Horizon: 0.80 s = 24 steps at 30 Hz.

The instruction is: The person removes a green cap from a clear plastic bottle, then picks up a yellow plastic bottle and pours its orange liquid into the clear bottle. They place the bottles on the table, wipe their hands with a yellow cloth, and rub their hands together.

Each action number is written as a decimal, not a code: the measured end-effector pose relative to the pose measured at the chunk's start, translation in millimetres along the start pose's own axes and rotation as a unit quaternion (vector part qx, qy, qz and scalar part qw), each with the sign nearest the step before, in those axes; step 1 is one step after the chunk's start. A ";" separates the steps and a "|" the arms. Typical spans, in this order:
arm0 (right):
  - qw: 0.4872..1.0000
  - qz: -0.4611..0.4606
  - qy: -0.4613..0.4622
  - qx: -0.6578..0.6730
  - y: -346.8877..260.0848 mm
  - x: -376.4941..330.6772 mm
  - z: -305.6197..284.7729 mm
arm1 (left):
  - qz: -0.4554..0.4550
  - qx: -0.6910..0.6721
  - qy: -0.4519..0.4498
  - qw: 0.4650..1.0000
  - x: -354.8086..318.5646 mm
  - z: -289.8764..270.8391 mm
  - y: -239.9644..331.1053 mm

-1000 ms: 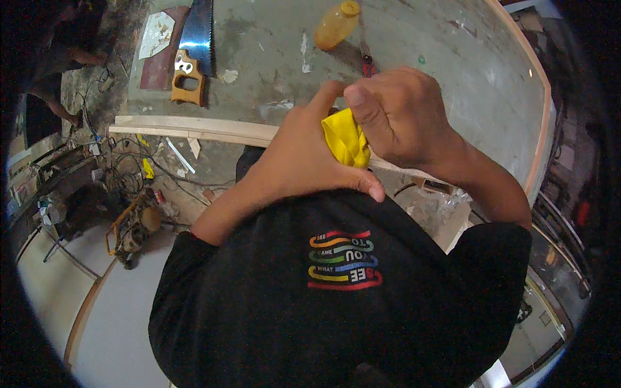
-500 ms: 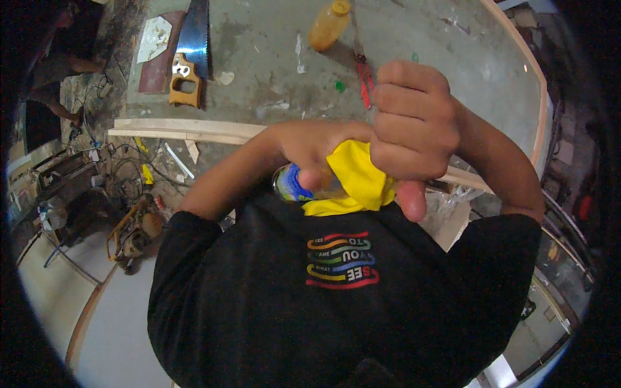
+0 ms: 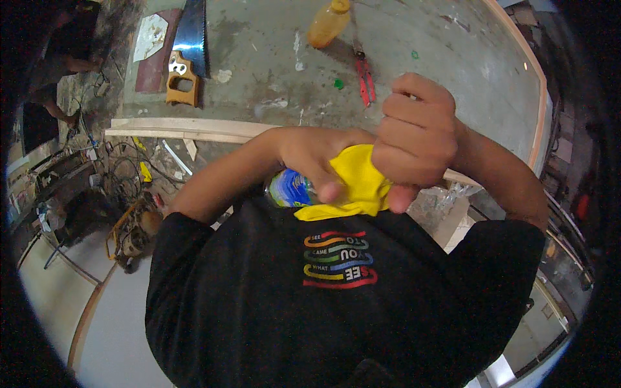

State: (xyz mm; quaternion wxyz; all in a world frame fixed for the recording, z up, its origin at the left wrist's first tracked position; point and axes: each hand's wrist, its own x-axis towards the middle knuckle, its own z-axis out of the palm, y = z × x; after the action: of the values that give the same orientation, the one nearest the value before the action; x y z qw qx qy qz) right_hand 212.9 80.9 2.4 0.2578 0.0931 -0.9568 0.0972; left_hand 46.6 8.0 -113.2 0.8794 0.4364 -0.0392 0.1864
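Observation:
A clear bottle with a blue and green label (image 3: 291,189) lies sideways in front of my chest. Over its right part is draped a yellow cloth (image 3: 359,178). My left hand (image 3: 307,155) is wrapped around the bottle, its thumb on the near side by the label and cloth. At the cloth's right end, my right hand (image 3: 417,132) is closed in a fist, with the cloth running into its lower side. The bottle's right end is hidden by the cloth and the fist.
On the grey worktop (image 3: 259,64) lie a handsaw (image 3: 184,77), red-handled pliers (image 3: 365,81) and a green cap (image 3: 338,84). A bottle of amber liquid (image 3: 328,24) is near them. Wooden strips (image 3: 187,128) edge the near side. Cables and a machine (image 3: 136,236) lie at left.
My right fist has turned slightly and shifted a little right and down. The bottle has moved a bit left, showing more label. My left thumb now lies further right, on the cloth's edge.

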 end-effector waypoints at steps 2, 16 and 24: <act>1.000 0.023 0.006 -0.013 -3.1 -9.7 1.6 | -0.002 0.065 0.064 0.996 -2.2 10.4 15.2; 0.989 0.055 0.012 0.133 -13.4 -27.8 4.8 | -0.107 0.018 -0.023 0.994 15.0 7.4 17.7; 0.988 0.108 0.068 0.086 -17.5 -23.2 8.7 | -0.105 0.007 0.013 0.994 10.9 13.7 33.5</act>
State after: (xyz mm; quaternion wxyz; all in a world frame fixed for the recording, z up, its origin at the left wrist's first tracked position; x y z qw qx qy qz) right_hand 232.5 64.9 -14.4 0.3013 0.0038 -0.9294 0.2129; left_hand 45.9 18.9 -76.9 0.8916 0.4415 0.0202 0.0987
